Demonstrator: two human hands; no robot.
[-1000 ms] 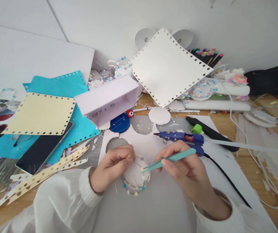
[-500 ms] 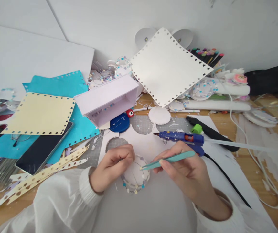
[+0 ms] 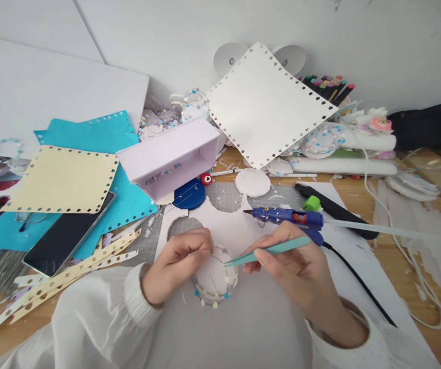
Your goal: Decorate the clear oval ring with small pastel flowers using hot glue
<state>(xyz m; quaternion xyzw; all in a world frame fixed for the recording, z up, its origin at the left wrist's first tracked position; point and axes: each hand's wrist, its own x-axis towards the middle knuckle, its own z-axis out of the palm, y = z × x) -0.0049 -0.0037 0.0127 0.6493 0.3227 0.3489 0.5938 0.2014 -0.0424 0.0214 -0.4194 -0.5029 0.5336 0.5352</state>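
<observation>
My left hand [image 3: 185, 264] is closed at the upper left edge of a round white disc [image 3: 205, 282]. Around the disc run thin wire rings [image 3: 237, 284] carrying small blue, white and pale yellow paper stars. Its fingertips overlap the wire, so the exact pinch is hidden. My right hand [image 3: 292, 266] grips turquoise tweezers [image 3: 278, 248] between thumb and fingers. The tweezer tips look pressed together at a tiny pale piece over the upper right of the disc. Just above my right hand lies a blue glue gun [image 3: 282, 216], its nozzle facing left.
Left are a phone [image 3: 66, 236], a cream punched sheet [image 3: 62, 179] and blue paper [image 3: 128, 205]. A lilac box [image 3: 170, 154] and a white punched sheet [image 3: 270, 102] stand behind. The glue gun's black cable [image 3: 359, 282] and a long white glue stick [image 3: 366, 228] extend right.
The tweezers' arms have come together, and my right hand has shifted very slightly. My left hand stays at the disc's edge.
</observation>
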